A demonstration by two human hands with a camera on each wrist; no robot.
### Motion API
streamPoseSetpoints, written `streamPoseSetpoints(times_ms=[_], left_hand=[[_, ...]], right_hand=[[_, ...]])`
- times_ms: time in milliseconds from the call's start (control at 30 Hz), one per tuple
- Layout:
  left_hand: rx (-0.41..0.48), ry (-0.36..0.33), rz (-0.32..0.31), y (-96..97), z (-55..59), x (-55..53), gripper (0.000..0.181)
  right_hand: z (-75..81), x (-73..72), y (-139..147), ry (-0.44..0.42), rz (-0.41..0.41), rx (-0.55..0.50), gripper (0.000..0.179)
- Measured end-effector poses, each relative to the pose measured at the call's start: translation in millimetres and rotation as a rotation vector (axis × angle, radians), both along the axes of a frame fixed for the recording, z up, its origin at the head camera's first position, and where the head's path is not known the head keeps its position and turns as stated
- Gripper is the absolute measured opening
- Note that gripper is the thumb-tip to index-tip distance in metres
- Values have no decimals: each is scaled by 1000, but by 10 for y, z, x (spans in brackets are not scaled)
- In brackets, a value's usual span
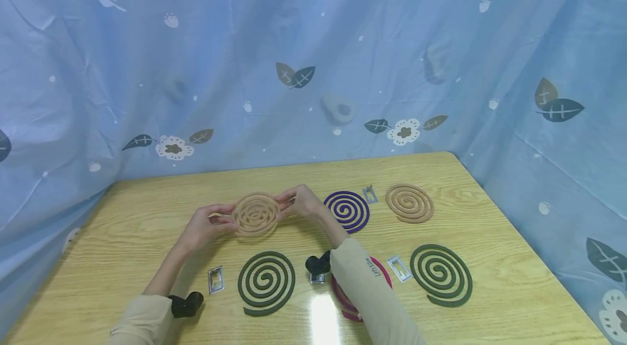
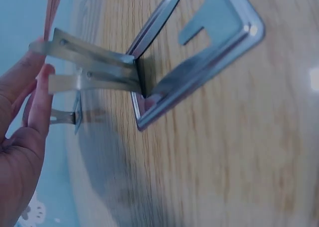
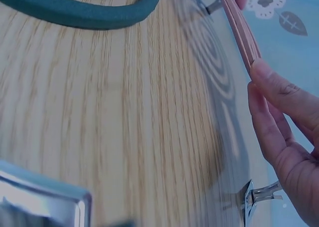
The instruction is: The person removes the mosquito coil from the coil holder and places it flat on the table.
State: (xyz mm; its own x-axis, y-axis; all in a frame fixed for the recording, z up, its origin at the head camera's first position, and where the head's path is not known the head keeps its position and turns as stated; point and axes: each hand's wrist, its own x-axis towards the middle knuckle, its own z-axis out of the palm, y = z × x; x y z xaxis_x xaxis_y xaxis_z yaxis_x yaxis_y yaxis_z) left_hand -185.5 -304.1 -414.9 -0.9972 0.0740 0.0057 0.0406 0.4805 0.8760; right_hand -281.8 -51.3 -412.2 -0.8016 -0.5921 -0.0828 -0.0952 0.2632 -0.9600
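Both hands on it: left hand [image 1: 203, 223] and right hand [image 1: 302, 202] pinch opposite edges of the tan coil [image 1: 256, 214], lifted just above the table [image 1: 495, 307], behind the dark green coil [image 1: 266, 282].

a wooden table [image 1: 514, 279] stands against blue leaf-patterned curtains [image 1: 313, 51].

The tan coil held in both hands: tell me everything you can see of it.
The tan coil is a flat, round spiral of pale brown, matte material, with two spirals nested together. It is lifted off the wooden table and tilted toward the camera. The left hand pinches its left edge and the right hand its right edge. In the right wrist view it shows edge-on as a thin ribbed disc.
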Motion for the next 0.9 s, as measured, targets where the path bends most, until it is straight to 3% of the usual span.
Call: streamPoseSetpoints(times_ms=[600, 900], left_hand=[[-55, 10, -41, 41, -49, -63, 54], [-85, -34, -59, 98, -20, -100, 53]], right_hand=[[-33, -12, 45, -28, -20, 56, 43], [-1, -11, 65, -43, -25, 64, 46]])
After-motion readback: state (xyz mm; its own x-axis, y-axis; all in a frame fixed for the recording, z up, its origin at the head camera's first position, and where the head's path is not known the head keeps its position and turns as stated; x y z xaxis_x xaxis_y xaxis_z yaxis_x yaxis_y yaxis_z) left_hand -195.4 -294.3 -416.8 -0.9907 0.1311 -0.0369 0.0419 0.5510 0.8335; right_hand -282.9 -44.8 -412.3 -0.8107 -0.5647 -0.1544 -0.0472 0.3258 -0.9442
